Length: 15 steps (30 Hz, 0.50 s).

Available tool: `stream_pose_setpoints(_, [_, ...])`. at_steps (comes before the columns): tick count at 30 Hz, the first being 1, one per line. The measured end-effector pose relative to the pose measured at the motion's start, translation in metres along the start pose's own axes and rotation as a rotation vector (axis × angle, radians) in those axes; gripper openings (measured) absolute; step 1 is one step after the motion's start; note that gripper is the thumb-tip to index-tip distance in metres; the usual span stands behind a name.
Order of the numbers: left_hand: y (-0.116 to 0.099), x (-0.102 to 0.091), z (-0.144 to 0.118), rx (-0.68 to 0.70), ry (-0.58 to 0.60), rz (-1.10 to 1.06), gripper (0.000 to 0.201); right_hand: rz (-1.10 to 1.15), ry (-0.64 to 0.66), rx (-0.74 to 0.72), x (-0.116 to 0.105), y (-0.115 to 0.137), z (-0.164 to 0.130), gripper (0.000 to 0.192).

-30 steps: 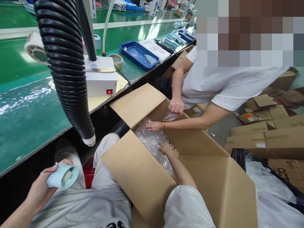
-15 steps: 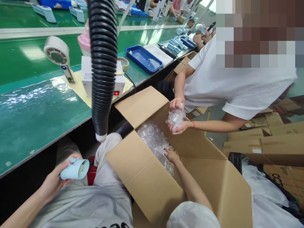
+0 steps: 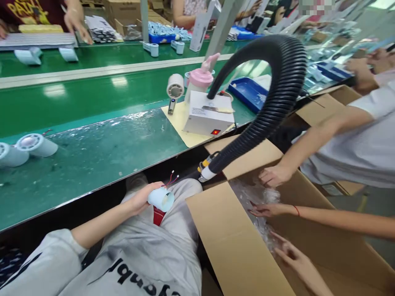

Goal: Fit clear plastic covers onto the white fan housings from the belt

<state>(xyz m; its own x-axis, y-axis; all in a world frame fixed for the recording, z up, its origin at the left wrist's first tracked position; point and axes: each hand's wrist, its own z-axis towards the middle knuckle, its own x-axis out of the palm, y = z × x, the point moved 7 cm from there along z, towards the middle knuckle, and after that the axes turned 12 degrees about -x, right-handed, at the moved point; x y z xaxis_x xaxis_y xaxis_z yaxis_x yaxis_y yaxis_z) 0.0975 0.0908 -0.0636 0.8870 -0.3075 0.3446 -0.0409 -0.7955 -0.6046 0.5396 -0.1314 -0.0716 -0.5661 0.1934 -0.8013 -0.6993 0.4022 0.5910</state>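
Note:
My left hand (image 3: 147,196) is wrapped round a light blue fan housing (image 3: 161,200), a short hollow cylinder held above my lap. Thin red and dark wires with small white plugs (image 3: 173,174) stick up from it. Over the cardboard box (image 3: 237,242) on my right, my right hand (image 3: 291,255) reaches in with its fingers stretched and apart, beside clear plastic pieces (image 3: 262,222). Those pieces are blurred, and I see none in my fingers. A co-worker's two hands (image 3: 274,176) are in the same box, close to mine.
A black ribbed hose (image 3: 290,78) arches from a white machine (image 3: 210,113) down to a nozzle by my knee. On the green bench (image 3: 92,164) stand a handheld fan (image 3: 175,88), a pink-topped bottle (image 3: 200,76), a blue tray (image 3: 249,92) and blue housings (image 3: 37,144) at left.
The view has swung left. My left hand keeps the housing, now with its wires showing. My right hand has drawn back slightly from the plastic pieces. The co-worker's hands have lowered into the box.

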Motion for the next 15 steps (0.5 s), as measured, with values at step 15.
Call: stream_pose_setpoints(15, [-0.029, -0.006, -0.045, 0.296, 0.042, 0.573, 0.019, -0.256, -0.137, -1.136, 0.143, 0.335, -0.008, 0.034])
